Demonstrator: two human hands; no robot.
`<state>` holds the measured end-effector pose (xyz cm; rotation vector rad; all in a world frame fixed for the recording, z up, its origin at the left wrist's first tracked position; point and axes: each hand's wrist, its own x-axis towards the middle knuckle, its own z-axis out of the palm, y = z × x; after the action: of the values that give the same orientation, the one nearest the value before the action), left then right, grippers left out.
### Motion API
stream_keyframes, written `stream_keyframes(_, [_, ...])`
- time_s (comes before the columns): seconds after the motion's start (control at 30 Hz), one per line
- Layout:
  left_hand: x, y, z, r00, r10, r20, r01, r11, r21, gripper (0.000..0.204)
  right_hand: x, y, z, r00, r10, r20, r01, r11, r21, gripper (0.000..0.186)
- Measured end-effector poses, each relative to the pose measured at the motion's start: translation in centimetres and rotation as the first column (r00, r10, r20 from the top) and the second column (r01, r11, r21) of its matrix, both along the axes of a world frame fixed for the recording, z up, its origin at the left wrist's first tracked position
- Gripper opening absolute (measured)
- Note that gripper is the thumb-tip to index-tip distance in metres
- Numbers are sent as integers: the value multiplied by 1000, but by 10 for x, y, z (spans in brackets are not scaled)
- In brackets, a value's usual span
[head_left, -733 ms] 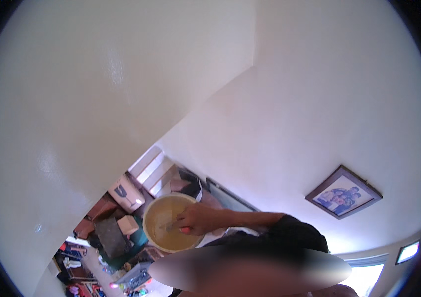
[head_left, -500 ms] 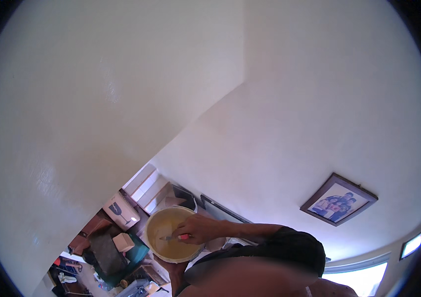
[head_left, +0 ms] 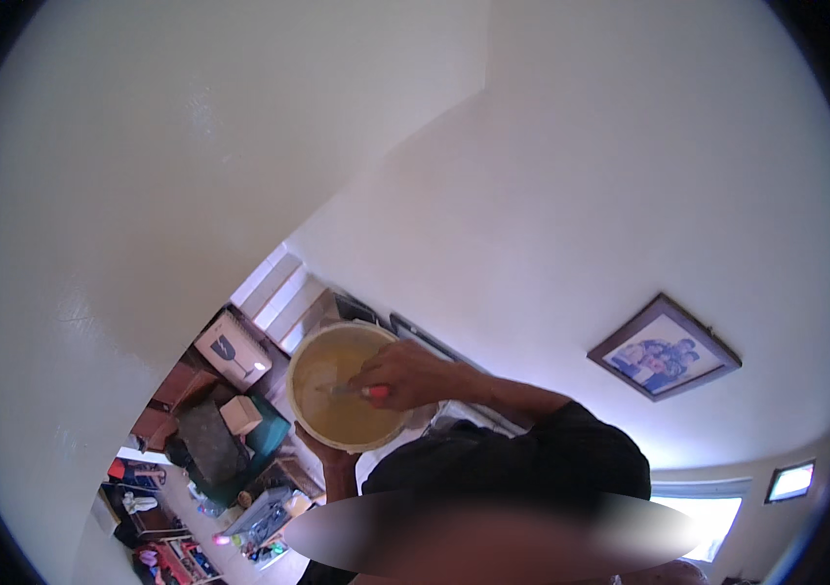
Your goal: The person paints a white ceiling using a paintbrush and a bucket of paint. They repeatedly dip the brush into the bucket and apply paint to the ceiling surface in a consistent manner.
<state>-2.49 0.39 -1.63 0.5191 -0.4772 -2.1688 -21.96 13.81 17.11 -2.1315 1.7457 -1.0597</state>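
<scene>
My left hand (head_left: 325,450) grips the lower side of a round cream bucket (head_left: 300,421) and holds it up; most of its fingers are hidden beneath. Over the bucket's opening, my right hand (head_left: 400,375) is closed round a red-handled tool (head_left: 376,392). The tool's pale end points left into the bucket, and whether it is a brush or a blade I cannot make out. A yellowish tint covers the bucket's inside.
Smooth pale walls (head_left: 552,195) meet at a corner ahead. A framed picture (head_left: 664,348) hangs at the right. Far below lie a cardboard box (head_left: 233,349), steps (head_left: 283,292), a small box (head_left: 240,415) on a green container (head_left: 272,439), and assorted clutter.
The whole scene has shifted upward in view, with the bucket and both hands higher. My right hand has moved slightly right with the red-handled tool; my left hand still supports the bucket.
</scene>
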Motion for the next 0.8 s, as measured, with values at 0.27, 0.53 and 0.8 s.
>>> stream_keyframes(0.27, [16, -11, 2, 999, 33, 43, -30, 998, -48, 81, -5, 7, 17, 999, -43, 12, 44, 990, -137, 30])
stream_keyframes(0.53, [18, -3, 11, 994, 48, 95, -47, 999, -12, 80, 5, 7, -1, 993, -44, 112, 54, 994, -92, 30])
stream_keyframes(0.8, [27, 1, 10, 993, 55, 101, -60, 997, 47, 81, -1, 6, -7, 985, -163, 63, 170, 978, -120, 31])
